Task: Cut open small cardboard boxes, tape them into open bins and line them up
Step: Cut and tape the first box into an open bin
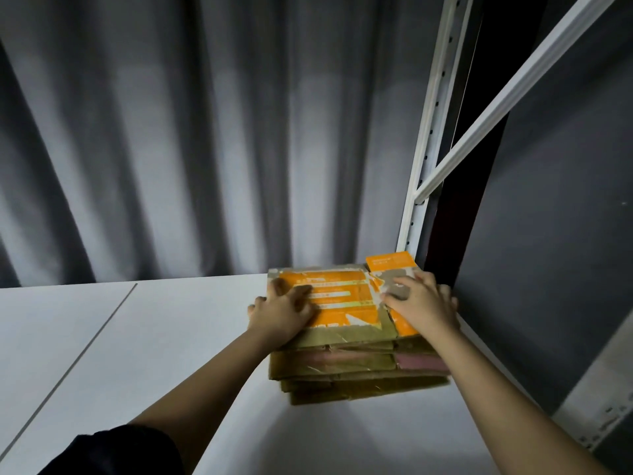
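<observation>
A stack of flattened brown cardboard boxes point(356, 368) lies at the right end of a white shelf surface point(144, 337). The top box point(342, 296) carries a torn orange label. My left hand point(281, 311) grips the left edge of the top box, thumb on the orange label and fingers curled over the side. On the right part of the top box rests my right hand point(419, 301), its fingers spread over the torn label and curling over the right edge. Both forearms reach in from the bottom of the view.
A white slotted metal upright point(428, 132) and a diagonal white rail point(513, 87) of a shelving frame stand just behind and right of the stack. Grey curtain folds point(205, 132) hang behind the shelf. A dark grey wall point(548, 252) closes the right side.
</observation>
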